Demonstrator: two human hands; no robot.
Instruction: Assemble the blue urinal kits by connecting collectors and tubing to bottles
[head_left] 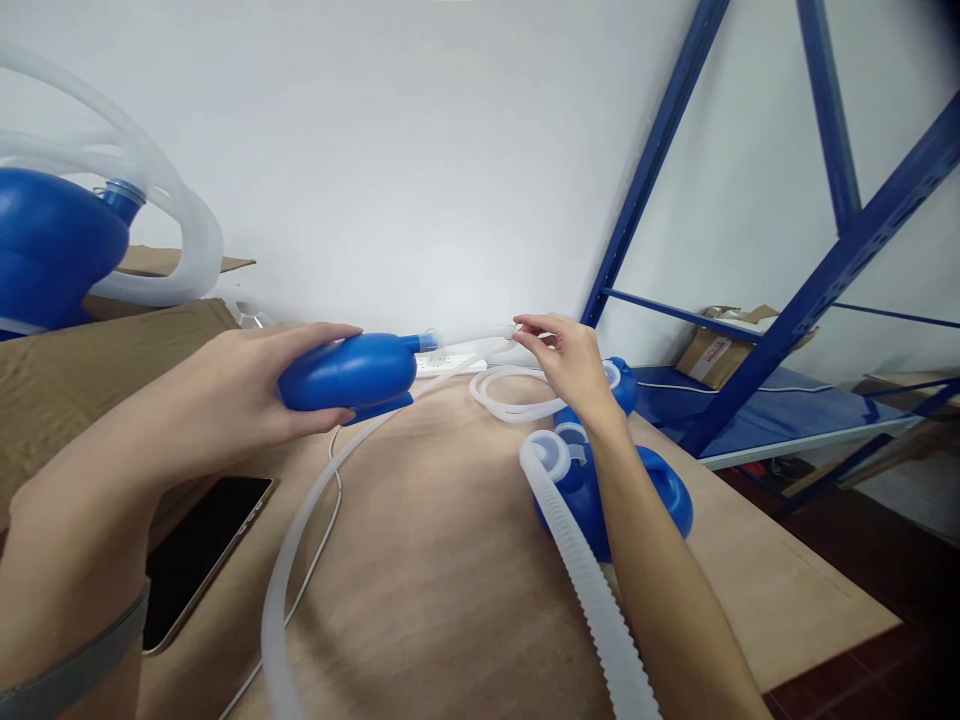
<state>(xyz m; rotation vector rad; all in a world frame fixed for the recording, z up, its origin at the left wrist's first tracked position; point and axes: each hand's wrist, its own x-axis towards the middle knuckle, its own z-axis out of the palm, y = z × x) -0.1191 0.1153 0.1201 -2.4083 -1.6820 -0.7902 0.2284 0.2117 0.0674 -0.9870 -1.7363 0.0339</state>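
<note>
My left hand (300, 370) is wrapped around a rounded blue plastic container (367, 370), held sideways above the table. Its narrow neck points right and ends in a clear fitting joined to a whitish translucent hose (472, 335). My right hand (559, 350) has thumb and index finger pinched together beside that hose; a tiny ring-like piece seems to be at the fingertips, too small to name surely. Below my right forearm stands a blue jug (667, 490) with a handle, a white cap (553, 455) and a ribbed white hose (585, 570).
Another blue container (60, 240) with coiled hose (195, 230) rests on a cardboard box (112, 390) at left. A phone (206, 560), a white cable (330, 510) and coiled tubing (495, 405) lie on the wooden table (450, 560). A blue metal rack (787, 400) stands right.
</note>
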